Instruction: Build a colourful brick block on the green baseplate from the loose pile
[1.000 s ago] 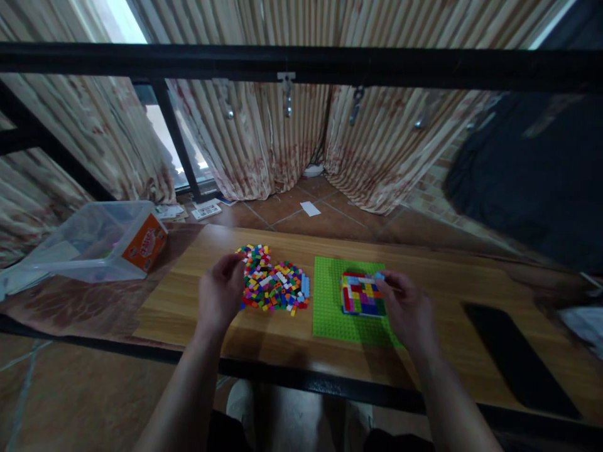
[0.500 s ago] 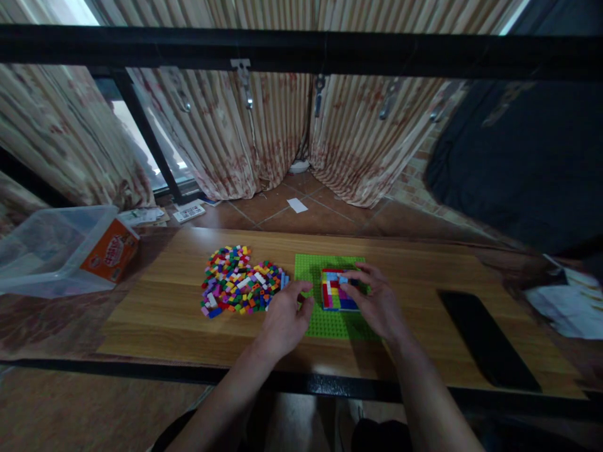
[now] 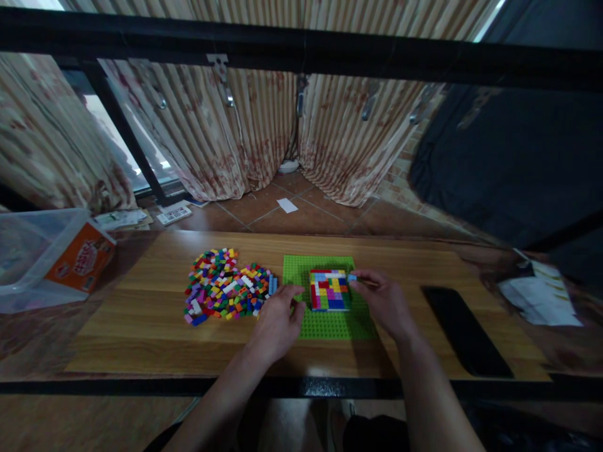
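On the green baseplate [image 3: 325,328] sits a square block of many-coloured toy bricks [image 3: 328,291], built up in its middle. Between the thumb and fingers of my right hand [image 3: 384,301] is a small light blue brick [image 3: 352,277], held just off the block's upper right corner. My left hand [image 3: 279,321] rests by the baseplate's left edge, thumb and fingers apart, with nothing visible in it. Just beyond that hand lies a loose pile of coloured bricks [image 3: 223,289], several light blue ones at its right side.
The wooden tabletop [image 3: 141,339] carries a black flat slab [image 3: 466,329] on the right. A clear plastic bin [image 3: 28,251] with an orange label stands at the far left. White papers [image 3: 541,298] lie at the right; a black bar [image 3: 301,47] crosses above.
My right hand has moved from over the brick block to its right side, carrying the light blue brick and uncovering the block's top. My left hand stays about where it was; the view has shifted slightly.
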{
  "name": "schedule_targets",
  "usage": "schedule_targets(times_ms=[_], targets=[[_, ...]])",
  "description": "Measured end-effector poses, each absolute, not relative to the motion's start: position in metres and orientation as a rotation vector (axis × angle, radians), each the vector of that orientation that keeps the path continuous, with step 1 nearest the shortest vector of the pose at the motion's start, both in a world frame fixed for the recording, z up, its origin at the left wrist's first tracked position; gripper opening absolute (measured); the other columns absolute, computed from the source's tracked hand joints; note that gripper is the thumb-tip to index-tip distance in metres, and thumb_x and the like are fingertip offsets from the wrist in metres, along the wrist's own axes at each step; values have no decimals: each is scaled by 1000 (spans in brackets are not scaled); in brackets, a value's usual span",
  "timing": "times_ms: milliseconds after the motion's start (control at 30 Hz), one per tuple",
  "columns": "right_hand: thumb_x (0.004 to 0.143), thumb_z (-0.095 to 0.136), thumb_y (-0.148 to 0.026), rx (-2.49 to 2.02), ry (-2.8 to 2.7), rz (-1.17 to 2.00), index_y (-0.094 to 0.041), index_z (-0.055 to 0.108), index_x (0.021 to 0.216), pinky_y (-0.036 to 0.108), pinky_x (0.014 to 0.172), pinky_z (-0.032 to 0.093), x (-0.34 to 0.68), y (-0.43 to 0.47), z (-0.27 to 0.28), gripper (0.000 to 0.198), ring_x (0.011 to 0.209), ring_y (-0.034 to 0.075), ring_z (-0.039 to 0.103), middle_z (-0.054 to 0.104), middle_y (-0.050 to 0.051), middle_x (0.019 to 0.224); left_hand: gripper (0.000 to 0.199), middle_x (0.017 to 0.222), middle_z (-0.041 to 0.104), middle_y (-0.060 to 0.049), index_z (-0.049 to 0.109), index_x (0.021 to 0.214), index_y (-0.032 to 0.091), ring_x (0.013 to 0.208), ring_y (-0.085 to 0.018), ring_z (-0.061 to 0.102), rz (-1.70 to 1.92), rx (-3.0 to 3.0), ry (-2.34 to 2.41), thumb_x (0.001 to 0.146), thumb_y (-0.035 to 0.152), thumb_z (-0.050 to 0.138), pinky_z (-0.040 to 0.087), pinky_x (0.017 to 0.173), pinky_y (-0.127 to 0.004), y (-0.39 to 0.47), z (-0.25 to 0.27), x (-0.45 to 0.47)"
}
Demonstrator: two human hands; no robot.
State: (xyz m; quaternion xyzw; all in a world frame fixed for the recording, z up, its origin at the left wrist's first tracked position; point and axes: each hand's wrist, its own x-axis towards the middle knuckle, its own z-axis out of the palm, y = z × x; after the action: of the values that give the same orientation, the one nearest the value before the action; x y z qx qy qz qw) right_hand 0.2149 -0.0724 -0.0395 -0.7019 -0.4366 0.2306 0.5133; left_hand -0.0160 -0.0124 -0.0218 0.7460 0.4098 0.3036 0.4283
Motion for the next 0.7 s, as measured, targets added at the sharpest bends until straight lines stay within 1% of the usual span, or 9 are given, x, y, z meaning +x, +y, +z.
schedule_targets(times_ms=[67, 233, 367, 533, 700], targets=[[72, 72, -44, -1686, -1009, 598, -20, 72, 92, 40, 80, 51, 217, -75, -39, 32, 83, 22, 66, 72, 7, 93, 22, 90, 68, -6, 69, 100, 22, 75, -20, 65, 766, 1874, 1015, 80, 19, 59, 49, 74, -33, -13, -22, -15], [72, 71, -41, -1649, -1006, 678, -20, 73, 88, 39, 78, 52, 211, -73, -37, 26, 80, 21, 67, 74, 5, 85, 21, 90, 68, -6, 68, 99, 22, 73, -19, 64, 752, 1906, 1001, 81, 18, 58, 50, 74, -32, -14, -21, -11], [73, 70, -39, -1642, -1001, 703, -20, 73, 90, 38, 79, 53, 208, -70, -38, 25, 81, 21, 68, 75, 4, 85, 22, 94, 68, -7, 67, 102, 20, 75, -18, 65, 699, 1980, 1010, 83, 17, 56, 51, 74, -32, -15, -20, -10], [71, 69, -34, -1661, -963, 693, -20, 74, 91, 38, 82, 54, 207, -68, -38, 25, 83, 21, 70, 76, 5, 90, 26, 100, 68, -8, 64, 109, 17, 81, -17, 65, 625, 2054, 1037, 85, 15, 52, 52, 77, -32, -14, -21, -10], [70, 69, -32, -1634, -936, 703, -20, 74, 90, 37, 79, 56, 203, -66, -38, 23, 81, 21, 71, 76, 5, 88, 25, 102, 67, -7, 63, 108, 17, 82, -16, 65, 589, 2101, 1048, 86, 14, 53, 53, 77, -30, -15, -20, -9]])
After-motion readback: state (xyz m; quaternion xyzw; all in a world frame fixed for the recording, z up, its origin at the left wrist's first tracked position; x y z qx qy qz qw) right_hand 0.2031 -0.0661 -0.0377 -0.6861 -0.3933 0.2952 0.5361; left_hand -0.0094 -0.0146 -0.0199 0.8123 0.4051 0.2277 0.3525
